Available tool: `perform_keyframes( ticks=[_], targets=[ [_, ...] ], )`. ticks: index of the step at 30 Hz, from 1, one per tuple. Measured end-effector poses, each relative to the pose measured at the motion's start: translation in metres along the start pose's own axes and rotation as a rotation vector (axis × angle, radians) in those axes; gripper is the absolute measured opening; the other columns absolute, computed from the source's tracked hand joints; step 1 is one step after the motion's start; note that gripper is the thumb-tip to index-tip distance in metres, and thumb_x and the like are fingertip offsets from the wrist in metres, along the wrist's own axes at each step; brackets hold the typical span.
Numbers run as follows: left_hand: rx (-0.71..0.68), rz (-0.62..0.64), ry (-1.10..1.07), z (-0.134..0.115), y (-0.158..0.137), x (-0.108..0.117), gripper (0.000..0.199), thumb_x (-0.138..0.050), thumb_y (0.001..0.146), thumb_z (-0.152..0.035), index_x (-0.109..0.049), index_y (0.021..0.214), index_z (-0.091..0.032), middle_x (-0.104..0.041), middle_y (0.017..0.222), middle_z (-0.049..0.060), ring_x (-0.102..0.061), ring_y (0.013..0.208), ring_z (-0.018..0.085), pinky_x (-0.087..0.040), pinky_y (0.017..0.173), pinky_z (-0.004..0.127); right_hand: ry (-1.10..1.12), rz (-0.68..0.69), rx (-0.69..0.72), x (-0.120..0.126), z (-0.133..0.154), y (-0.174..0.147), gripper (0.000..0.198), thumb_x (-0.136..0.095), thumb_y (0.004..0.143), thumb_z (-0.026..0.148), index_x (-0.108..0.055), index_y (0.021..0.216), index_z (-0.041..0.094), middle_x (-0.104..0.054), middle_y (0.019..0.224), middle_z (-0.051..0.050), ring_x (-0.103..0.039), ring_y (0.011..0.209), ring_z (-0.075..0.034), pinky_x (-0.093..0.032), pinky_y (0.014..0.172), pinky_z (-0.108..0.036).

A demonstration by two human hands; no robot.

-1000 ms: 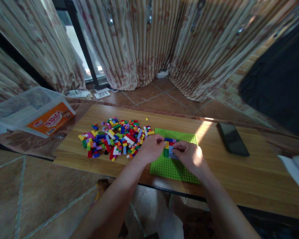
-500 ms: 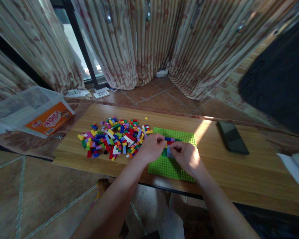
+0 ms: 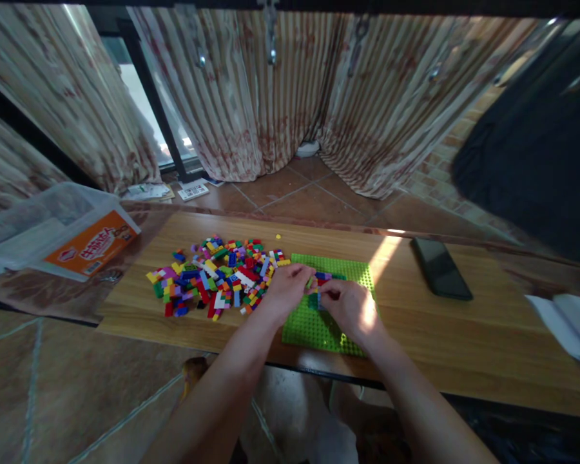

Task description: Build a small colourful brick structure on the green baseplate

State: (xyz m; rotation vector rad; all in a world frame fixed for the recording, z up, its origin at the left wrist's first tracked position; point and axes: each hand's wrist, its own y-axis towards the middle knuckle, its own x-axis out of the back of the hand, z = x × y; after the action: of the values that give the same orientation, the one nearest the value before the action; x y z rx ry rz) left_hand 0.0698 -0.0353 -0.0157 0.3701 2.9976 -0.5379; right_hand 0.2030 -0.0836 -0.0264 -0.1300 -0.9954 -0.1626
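A green studded baseplate [image 3: 305, 330] lies on the table, with several blue, red, green and pale blue toy bricks [image 3: 327, 276] on its middle. My left hand [image 3: 288, 287] is over the plate's left part, thumb and fingers pinched on a small lime-green brick [image 3: 311, 282]. Close beside it, my right hand [image 3: 352, 308] is closed in a pinch above the built bricks. Its fingers hide whatever is between their tips, and they cover part of the build. To the left of my left hand spreads a loose pile of mixed toy bricks [image 3: 232, 274].
A clear plastic box [image 3: 62, 216] with an orange label stands left of the wooden table [image 3: 396, 335]. A black phone [image 3: 441, 269] lies right of the baseplate, and white paper [image 3: 563, 328] is at the far right. One yellow brick [image 3: 278, 236] sits behind the pile.
The view has shifted slightly. Between my left fingertips a lime-green brick now shows. My two hands remain close together over the build, with small finger movements.
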Motion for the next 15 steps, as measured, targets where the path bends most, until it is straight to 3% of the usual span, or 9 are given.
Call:
perform_keyframes(
  ticks=[4,10,15],
  targets=[
    [0.068,0.030,-0.196,-0.008,-0.005,0.000,0.017,-0.050,0.088,-0.012,-0.065,0.079,-0.010,-0.066,0.082,0.005,-0.062,0.068,0.008,-0.055,0.075,0.026,0.125,-0.009,0.087,-0.001,-0.008,-0.002,0.023,-0.054,0.081,0.026,-0.076,0.084,0.026,-0.073,0.074,0.001,-0.063,0.063,-0.014,-0.045,0.060,-0.026],
    [0.106,0.093,-0.215,-0.009,-0.006,0.001,0.021,-0.050,0.077,0.002,-0.066,0.081,-0.010,-0.066,0.075,0.003,-0.063,0.071,0.008,-0.054,0.078,0.024,0.337,-0.165,0.136,0.009,-0.009,-0.008,0.020,-0.056,0.085,0.029,-0.073,0.092,0.020,-0.072,0.084,-0.003,-0.062,0.066,-0.013,-0.050,0.064,-0.027],
    [0.126,0.171,-0.317,-0.009,-0.008,-0.001,0.030,-0.047,0.070,0.006,-0.067,0.085,-0.011,-0.068,0.083,0.005,-0.065,0.072,0.010,-0.053,0.069,0.022,0.479,-0.111,0.314,0.014,0.000,-0.010,0.026,-0.068,0.081,0.034,-0.069,0.105,0.023,-0.066,0.099,-0.005,-0.063,0.085,-0.016,-0.055,0.075,-0.031]
  ],
)
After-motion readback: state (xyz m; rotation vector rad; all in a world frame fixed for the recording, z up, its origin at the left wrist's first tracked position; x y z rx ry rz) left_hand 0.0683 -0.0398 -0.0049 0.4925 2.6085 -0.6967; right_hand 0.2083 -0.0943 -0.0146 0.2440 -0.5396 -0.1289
